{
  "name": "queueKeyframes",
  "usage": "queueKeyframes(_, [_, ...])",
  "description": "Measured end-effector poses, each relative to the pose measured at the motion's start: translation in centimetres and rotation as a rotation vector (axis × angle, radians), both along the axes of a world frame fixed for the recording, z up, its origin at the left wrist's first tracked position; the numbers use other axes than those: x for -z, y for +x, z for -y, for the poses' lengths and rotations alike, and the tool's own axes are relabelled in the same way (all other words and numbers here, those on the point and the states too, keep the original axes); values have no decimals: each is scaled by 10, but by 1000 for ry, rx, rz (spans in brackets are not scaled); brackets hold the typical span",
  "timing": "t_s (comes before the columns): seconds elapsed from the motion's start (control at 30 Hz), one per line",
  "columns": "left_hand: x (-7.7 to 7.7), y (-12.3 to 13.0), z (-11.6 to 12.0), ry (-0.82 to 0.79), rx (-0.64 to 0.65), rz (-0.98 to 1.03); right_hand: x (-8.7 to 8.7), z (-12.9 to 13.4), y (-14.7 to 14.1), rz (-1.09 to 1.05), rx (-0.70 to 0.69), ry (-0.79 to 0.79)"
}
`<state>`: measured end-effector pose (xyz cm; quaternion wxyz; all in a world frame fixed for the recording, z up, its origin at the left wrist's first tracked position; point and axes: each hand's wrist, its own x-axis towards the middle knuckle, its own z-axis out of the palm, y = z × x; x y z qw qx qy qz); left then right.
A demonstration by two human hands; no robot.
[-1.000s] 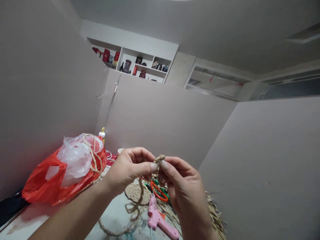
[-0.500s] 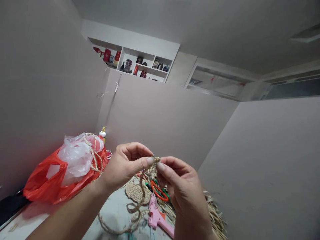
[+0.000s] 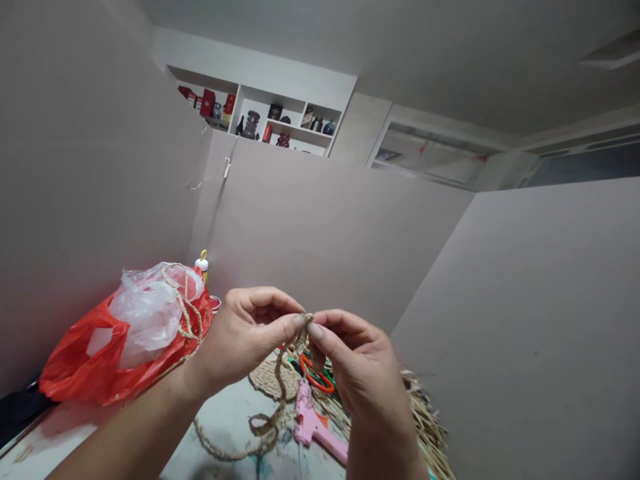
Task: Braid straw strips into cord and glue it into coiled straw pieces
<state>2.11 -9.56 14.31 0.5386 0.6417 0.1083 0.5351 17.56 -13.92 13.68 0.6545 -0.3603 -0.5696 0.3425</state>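
My left hand (image 3: pixel 245 340) pinches a braided straw cord (image 3: pixel 281 387) between thumb and fingers. Right beside it, thumb tip almost touching the other, my right hand (image 3: pixel 360 360) pinches the same cord. From the fingers the cord hangs down, loops and trails over the white tabletop (image 3: pixel 225 417). Behind it lies a flat coiled straw disc (image 3: pixel 270 379). A pink glue gun (image 3: pixel 313 420) rests below my hands, near scissors with orange handles (image 3: pixel 319 377). The bit of cord between the fingertips is mostly covered.
A red plastic bag (image 3: pixel 85 353) holding a clear bag (image 3: pixel 145 313) stands at the left, with more braided cord (image 3: pixel 187 310) draped on it. A bottle with a yellow loop (image 3: pixel 202 262) is behind. Loose straw (image 3: pixel 427 427) lies at the right. Grey partitions (image 3: pixel 310 227) enclose the table.
The view has shifted slightly, so the surroundings sit a little higher and further left. Both hands keep their pinch on the cord, with the fingertips slightly closer together.
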Motion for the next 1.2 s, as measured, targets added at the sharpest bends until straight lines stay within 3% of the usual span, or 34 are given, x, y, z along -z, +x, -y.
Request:
queueKeyframes(0.63, [2,0,-8,-43,70,-13,1,2,4,18,-43,-16])
queueKeyframes(0.87, [2,8,0,0,-12,53,1,3,3,-27,-67,-45])
queueKeyframes(1.2, [5,8,4,52,-107,28,4,2,-7,1,70,15])
